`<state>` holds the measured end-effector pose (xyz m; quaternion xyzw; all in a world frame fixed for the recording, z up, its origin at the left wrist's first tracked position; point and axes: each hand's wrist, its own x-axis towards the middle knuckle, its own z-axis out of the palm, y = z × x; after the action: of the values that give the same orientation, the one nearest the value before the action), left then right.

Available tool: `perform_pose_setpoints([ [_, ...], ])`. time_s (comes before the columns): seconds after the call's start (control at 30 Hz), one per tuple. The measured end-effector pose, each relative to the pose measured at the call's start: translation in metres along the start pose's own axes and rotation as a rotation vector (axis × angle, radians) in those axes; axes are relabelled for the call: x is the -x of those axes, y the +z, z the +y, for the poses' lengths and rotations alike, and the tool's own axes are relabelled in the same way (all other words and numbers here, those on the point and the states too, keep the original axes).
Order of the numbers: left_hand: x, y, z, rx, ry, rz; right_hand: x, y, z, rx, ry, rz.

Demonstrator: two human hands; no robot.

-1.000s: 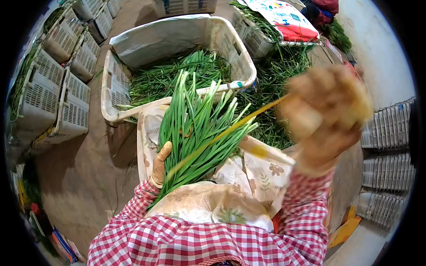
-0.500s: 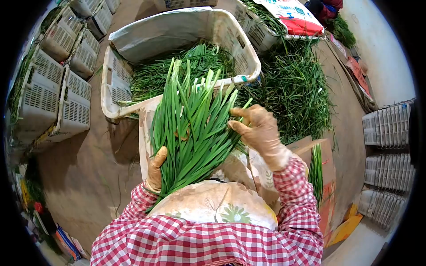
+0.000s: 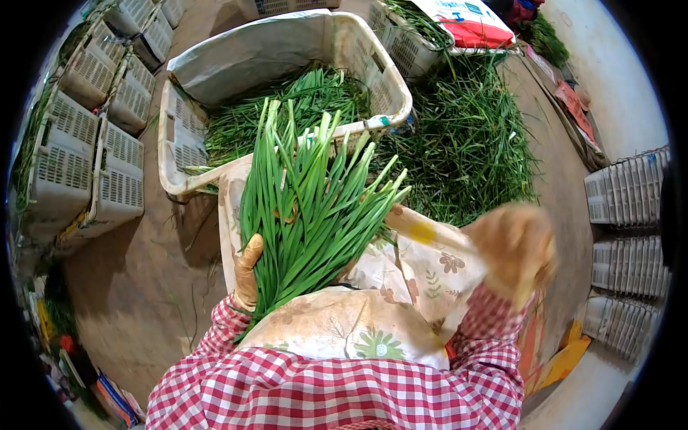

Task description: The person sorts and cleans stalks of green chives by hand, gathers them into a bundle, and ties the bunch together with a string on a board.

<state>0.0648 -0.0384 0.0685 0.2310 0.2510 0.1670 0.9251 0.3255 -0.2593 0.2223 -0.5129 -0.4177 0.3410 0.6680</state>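
Observation:
My left hand [image 3: 247,274], in a tan glove, is closed around the lower part of a big bunch of garlic chives [image 3: 304,215]. The leaves fan out over my lap, pale cut stalk ends pointing away from me toward the crate. A brownish, withered bit shows among the green leaves. Off to the right, apart from the bunch, is my gloved right hand [image 3: 514,251]; motion smears its fingers, so what it holds, if anything, cannot be made out. A stained floral apron [image 3: 430,276] covers my knees beneath the bunch.
Ahead stands a white plastic crate [image 3: 401,106] with more chives inside. A heap of loose green leaves [image 3: 466,143] lies to its right. Stacked crates [image 3: 118,168] line the left; more crates [image 3: 625,197] stand by the right wall. A red-and-white sack [image 3: 476,29] rests at the back.
My right hand has moved away from the chives' stalk ends, out to the right and slightly down. The left hand keeps its hold, and the view has shifted slightly.

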Motion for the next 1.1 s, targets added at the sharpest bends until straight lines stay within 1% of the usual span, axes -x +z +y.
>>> perform_pose_setpoints([
  [0.03, 0.001, 0.001, 0.001, -0.002, -0.005, -0.002, -0.01, -0.021, -0.001, 0.172, 0.04, 0.169],
  [0.07, 0.004, 0.004, 0.003, -0.028, -0.008, 0.007, -0.019, -0.041, 0.01, 0.476, 0.121, 0.303],
  [0.1, 0.006, 0.005, 0.005, -0.054, -0.012, 0.016, -0.019, -0.059, 0.045, 1.009, 0.218, 0.374],
  [0.13, 0.003, -0.003, 0.004, -0.041, -0.018, -0.017, -0.018, -0.077, 0.079, 1.527, 0.371, 0.426],
  [0.17, -0.003, 0.001, 0.005, -0.041, -0.015, -0.031, -0.018, -0.076, 0.085, 2.025, 0.445, 0.253],
  [0.23, 0.007, 0.008, 0.003, -0.022, -0.019, -0.048, -0.022, -0.035, 0.092, 1.068, 0.197, 0.466],
  [0.27, 0.007, -0.006, 0.003, -0.035, -0.056, -0.011, -0.027, -0.024, 0.095, 1.288, 0.077, 0.3],
  [0.3, 0.007, -0.001, 0.003, -0.044, -0.065, -0.015, -0.034, -0.019, 0.097, 1.504, -0.06, 0.126],
  [0.37, 0.005, 0.019, 0.004, -0.062, 0.009, -0.03, -0.032, -0.01, 0.104, 1.305, 0.026, -0.016],
  [0.4, 0.006, 0.022, 0.007, -0.031, -0.021, -0.12, -0.034, -0.005, 0.102, 1.331, 0.136, -0.087],
  [0.43, 0.008, 0.018, 0.006, -0.029, -0.01, -0.101, -0.034, -0.003, 0.102, 1.318, 0.129, -0.106],
  [0.5, 0.01, 0.003, 0.004, 0.011, -0.133, -0.058, -0.035, -0.005, 0.105, 1.274, 0.296, -0.318],
  [0.53, 0.009, 0.007, 0.005, 0.015, -0.112, -0.091, -0.033, -0.004, 0.108, 1.125, 0.292, -0.335],
  [0.57, 0.01, 0.013, 0.005, -0.034, -0.087, -0.1, -0.031, -0.005, 0.108, 1.114, 0.279, -0.305],
  [0.63, 0.004, 0.012, 0.001, 0.077, -0.135, -0.198, -0.032, -0.005, 0.104, 1.067, 0.484, -0.287],
  [0.67, 0.003, 0.011, 0.001, 0.084, -0.127, -0.185, -0.027, 0.0, 0.103, 1.121, 0.341, -0.196],
  [0.7, 0.003, 0.011, 0.0, 0.063, -0.151, -0.134, -0.025, 0.002, 0.108, 1.117, 0.344, -0.209],
  [0.73, 0.004, 0.011, -0.001, 0.042, -0.179, -0.086, -0.022, 0.002, 0.115, 1.252, 0.332, -0.216],
  [0.77, 0.004, 0.01, -0.003, 0.045, -0.18, -0.082, -0.019, 0.001, 0.121, 1.388, 0.319, -0.217],
  [0.8, 0.004, 0.009, -0.005, 0.034, -0.175, -0.066, -0.02, 0.0, 0.125, 1.38, 0.243, -0.132],
  [0.83, 0.004, 0.008, -0.006, 0.023, -0.168, -0.05, -0.023, -0.001, 0.125, 1.452, 0.079, -0.066],
  [0.87, 0.005, 0.008, -0.007, 0.025, -0.168, -0.049, -0.025, -0.004, 0.129, 1.407, 0.165, 0.068],
  [0.9, 0.005, 0.006, -0.008, 0.041, -0.169, -0.07, -0.026, -0.009, 0.135, 1.358, 0.247, 0.201],
  [0.97, 0.005, 0.008, -0.009, 0.063, -0.161, -0.092, -0.029, -0.035, 0.155, 0.945, 0.49, 0.442],
  [1.0, 0.006, 0.012, -0.008, 0.049, -0.163, -0.087, -0.031, -0.046, 0.154, 0.686, 0.525, 0.511],
  [1.03, 0.006, 0.014, -0.007, 0.035, -0.165, -0.084, -0.032, -0.064, 0.155, 0.638, 0.495, 0.499],
  [1.1, 0.007, 0.01, -0.009, 0.023, -0.159, -0.1, -0.025, -0.101, 0.165, 0.323, 0.438, 0.671],
])
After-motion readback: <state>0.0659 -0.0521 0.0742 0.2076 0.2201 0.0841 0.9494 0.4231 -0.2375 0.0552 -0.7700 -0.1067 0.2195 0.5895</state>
